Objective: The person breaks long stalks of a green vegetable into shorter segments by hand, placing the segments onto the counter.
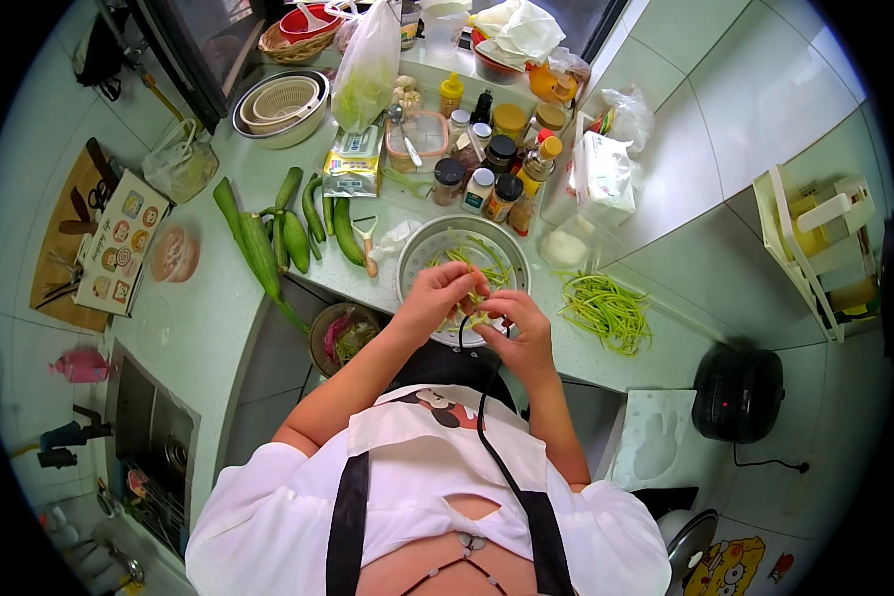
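Observation:
Above a round metal basin [403, 266], my hands meet with their fingertips close together. My left hand [435, 300] is closed in a pinch, and so is my right hand [522, 336]. Between them shows a bit of a thin green stalk, mostly hidden by the fingers. Cut or snapped green pieces [495, 260] lie in the basin. To its right, a pile of long thin green stalks [606, 313], bean-like or scape-like, rests on the counter. A peeler [369, 248] with a wooden handle lies left of the basin.
Long green vegetables [258, 248] spread across the counter at left. Seasoning jars and bottles [480, 189] crowd behind the basin. A bin with scraps [320, 338] stands below the counter edge. The sink [149, 417] is at far left; a black cooker [740, 392] at right.

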Demonstrator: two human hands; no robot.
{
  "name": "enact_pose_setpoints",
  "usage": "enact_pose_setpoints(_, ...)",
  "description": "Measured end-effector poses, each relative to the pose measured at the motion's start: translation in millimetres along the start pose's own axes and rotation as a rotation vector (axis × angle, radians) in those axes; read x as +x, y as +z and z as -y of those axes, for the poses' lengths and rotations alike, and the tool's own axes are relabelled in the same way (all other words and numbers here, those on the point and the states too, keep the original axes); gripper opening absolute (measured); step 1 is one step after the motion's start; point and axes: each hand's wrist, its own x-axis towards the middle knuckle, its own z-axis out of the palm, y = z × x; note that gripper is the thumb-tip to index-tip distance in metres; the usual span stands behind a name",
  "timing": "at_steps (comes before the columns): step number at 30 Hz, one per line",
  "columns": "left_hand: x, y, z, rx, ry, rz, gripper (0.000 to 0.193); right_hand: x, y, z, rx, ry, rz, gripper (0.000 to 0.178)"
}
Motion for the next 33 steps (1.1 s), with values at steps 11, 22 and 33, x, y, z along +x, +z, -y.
enact_pose_setpoints(11,-12,12,-1,0.567,0.148,-0.014,0.018,19,-28,-2,-0.008,0.192,-0.269,0.017)
enact_pose_setpoints(22,-13,5,-1,0.616,0.356,-0.210,0.014,6,-31,3,0.251,0.370,-0.214,0.014)
enact_pose_setpoints(33,-8,-6,7,0.129,0.273,-0.150,0.026,-9,5,6,0.089,0.341,0.052,0.007)
